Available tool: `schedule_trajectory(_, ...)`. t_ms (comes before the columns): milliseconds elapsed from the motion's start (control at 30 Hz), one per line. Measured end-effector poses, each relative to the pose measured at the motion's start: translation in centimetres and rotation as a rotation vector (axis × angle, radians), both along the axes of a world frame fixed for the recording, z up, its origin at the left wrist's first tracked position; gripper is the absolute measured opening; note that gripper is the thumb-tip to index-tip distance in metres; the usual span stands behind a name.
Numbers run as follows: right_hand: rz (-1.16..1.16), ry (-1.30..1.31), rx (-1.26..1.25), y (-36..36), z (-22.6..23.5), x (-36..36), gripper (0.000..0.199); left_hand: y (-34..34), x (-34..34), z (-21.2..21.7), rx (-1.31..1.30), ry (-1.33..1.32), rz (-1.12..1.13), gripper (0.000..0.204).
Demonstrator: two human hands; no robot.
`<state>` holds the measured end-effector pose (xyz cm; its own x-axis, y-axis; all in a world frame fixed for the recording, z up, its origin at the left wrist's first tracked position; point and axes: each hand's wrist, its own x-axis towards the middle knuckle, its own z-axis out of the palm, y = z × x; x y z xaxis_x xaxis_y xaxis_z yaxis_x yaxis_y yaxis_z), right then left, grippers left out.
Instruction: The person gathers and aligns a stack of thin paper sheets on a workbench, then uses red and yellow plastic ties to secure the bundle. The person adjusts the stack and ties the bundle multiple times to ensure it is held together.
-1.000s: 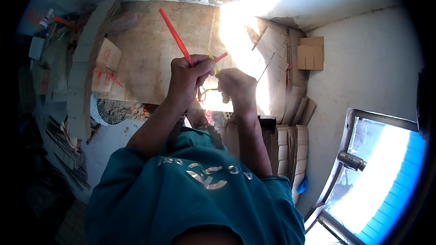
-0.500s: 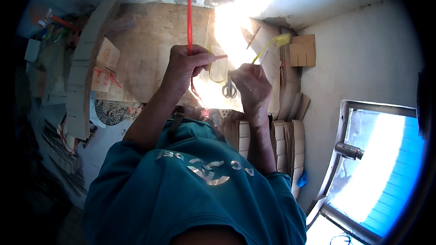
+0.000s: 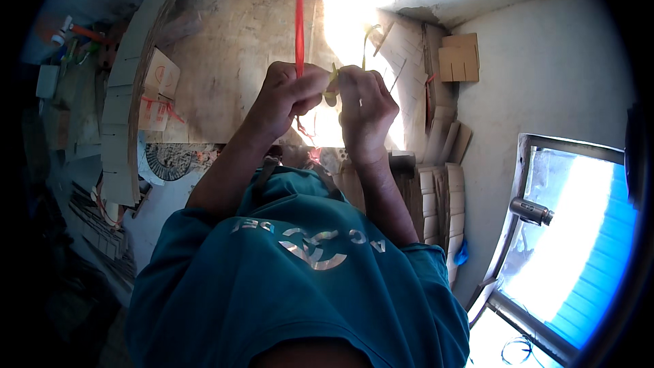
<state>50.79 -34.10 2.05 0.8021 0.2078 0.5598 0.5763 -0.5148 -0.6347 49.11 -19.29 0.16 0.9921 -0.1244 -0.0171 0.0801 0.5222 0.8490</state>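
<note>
My left hand [image 3: 289, 99] is closed round a long red plastic strip [image 3: 300, 24], which stands up from the fist toward the far wall. A loose reddish tail hangs below that hand. Close beside it, my right hand [image 3: 368, 102] pinches a thin yellow strip [image 3: 334, 76]. The yellow strip bends between the two hands at the fingertips, and a thin end rises above my right hand. Both hands are raised over the wooden board [image 3: 225, 48], almost touching. I cannot make out scissors in the right hand now; its palm is hidden.
Slotted cardboard stands at the left [image 3: 126, 102], with a printed carton [image 3: 158, 88] beside it. More cardboard sheets [image 3: 402, 61] lean at the right, near a small brown cardboard piece [image 3: 459, 58]. Bright sunlight washes out part of the board. A window [image 3: 565, 232] is at lower right.
My right hand has moved left and up to meet the left hand. The scissors that hung under it are out of sight. The yellow strip is drawn in between the hands.
</note>
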Motion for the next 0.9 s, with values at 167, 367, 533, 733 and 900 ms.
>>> schedule_trajectory(167, -0.005, 0.135, 0.046, 0.0, 0.1, -0.2, 0.007, -0.7, -0.3, 0.4, 0.319, 0.011, 0.069, 0.017)
schedule_trajectory(367, 0.085, 0.639, 0.347, -1.4, 0.9, 0.7, 0.007, -0.3, -0.1, 0.0, 0.183, 0.085, -0.220, 0.017)
schedule_trajectory(533, 0.153, 0.968, 0.582, -3.3, 0.8, 0.9, 0.013, -0.4, 0.4, 0.0, 0.117, 0.183, -0.032, 0.015)
schedule_trajectory(733, 0.177, 0.779, 0.262, -4.5, 1.4, 2.5, 0.011, -1.3, 0.4, -0.3, 0.267, 0.106, 0.003, 0.015)
schedule_trajectory(900, 0.225, 0.340, -0.068, -3.1, 2.0, 1.0, 0.003, -2.0, 0.4, -0.2, 0.398, 0.187, 0.170, 0.013)
